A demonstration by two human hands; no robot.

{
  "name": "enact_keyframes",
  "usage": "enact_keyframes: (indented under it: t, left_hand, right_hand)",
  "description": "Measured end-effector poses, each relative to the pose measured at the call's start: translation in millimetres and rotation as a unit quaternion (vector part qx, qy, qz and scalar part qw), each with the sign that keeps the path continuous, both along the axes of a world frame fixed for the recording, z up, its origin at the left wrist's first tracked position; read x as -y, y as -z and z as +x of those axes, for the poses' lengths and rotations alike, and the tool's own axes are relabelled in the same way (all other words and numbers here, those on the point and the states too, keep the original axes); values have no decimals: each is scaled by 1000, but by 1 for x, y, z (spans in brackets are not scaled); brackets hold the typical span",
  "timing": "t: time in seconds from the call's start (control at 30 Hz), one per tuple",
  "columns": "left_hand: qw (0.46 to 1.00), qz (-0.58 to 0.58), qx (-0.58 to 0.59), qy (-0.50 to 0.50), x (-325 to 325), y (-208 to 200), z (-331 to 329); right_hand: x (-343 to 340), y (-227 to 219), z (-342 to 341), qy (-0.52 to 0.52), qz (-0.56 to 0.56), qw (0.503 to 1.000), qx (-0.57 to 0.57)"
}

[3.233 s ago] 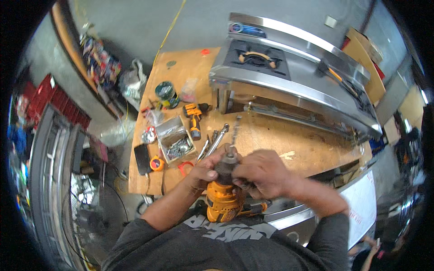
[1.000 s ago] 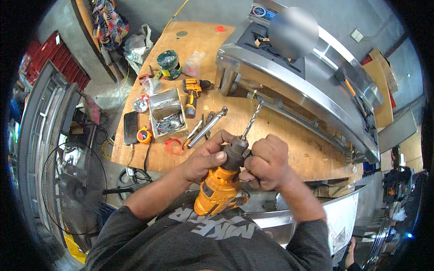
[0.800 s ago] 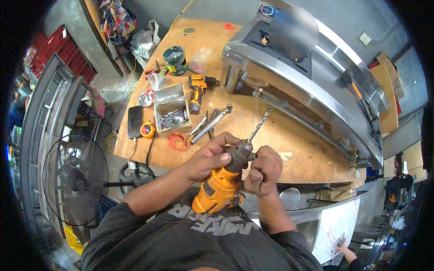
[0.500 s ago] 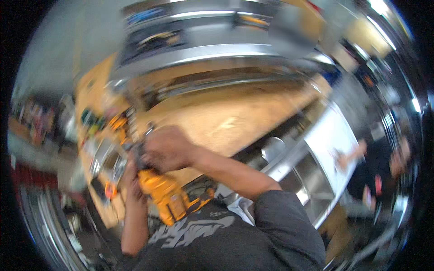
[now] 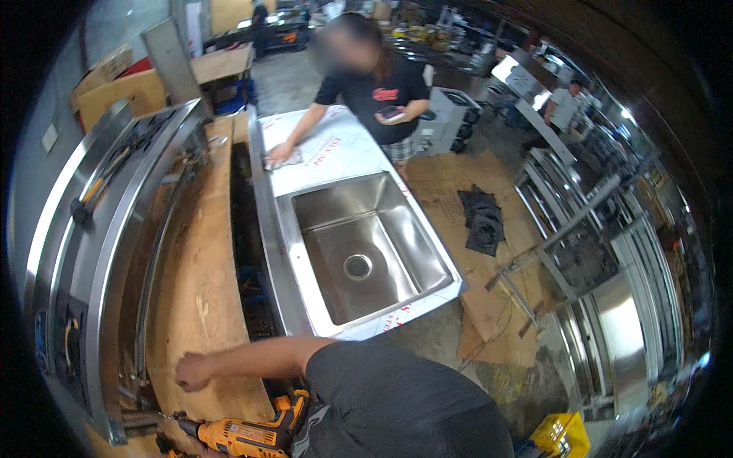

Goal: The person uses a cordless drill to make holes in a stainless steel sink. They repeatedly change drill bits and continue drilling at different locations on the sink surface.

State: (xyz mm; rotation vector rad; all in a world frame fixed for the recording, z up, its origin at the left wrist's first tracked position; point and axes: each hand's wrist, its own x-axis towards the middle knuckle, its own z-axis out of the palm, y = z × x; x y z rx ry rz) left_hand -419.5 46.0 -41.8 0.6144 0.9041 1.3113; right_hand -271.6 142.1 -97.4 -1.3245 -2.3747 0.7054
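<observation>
A yellow-and-black power drill lies across my front at the lower edge, its chuck and thin bit pointing left. My left hand shows only in part, at the drill's front end against the lower rim, and seems to hold it from below; most of its fingers are hidden. My right arm reaches left across the wooden worktop. At its end my right hand is closed in a fist over the wood, a little beyond the drill's chuck. Whatever may be inside the fist is hidden.
A steel sink unit with printed film stands to the right. Beyond it a person in black wipes its top with one hand and holds a phone. Steel shelving lines the left. Cardboard and a yellow crate are on the floor.
The view has swung right, bringing the sink and the other person to the middle. My right hand has come away from the drill's front end; the drill now shows at the lower edge.
</observation>
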Motion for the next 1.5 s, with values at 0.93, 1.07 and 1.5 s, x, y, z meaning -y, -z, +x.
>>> enact_keyframes:
  t: [0.93,1.07,1.5]
  left_hand:
    - [782,-161,220,560,74,-40,204]
    - [756,-20,0,654,80,-36,218]
    - [794,355,-329,367,6,16,326]
  right_hand:
    - [412,-183,125,479,-97,859,-151]
    - [443,-232,151,608,-166,724,-281]
    - [351,-263,334,597,-260,726,-220]
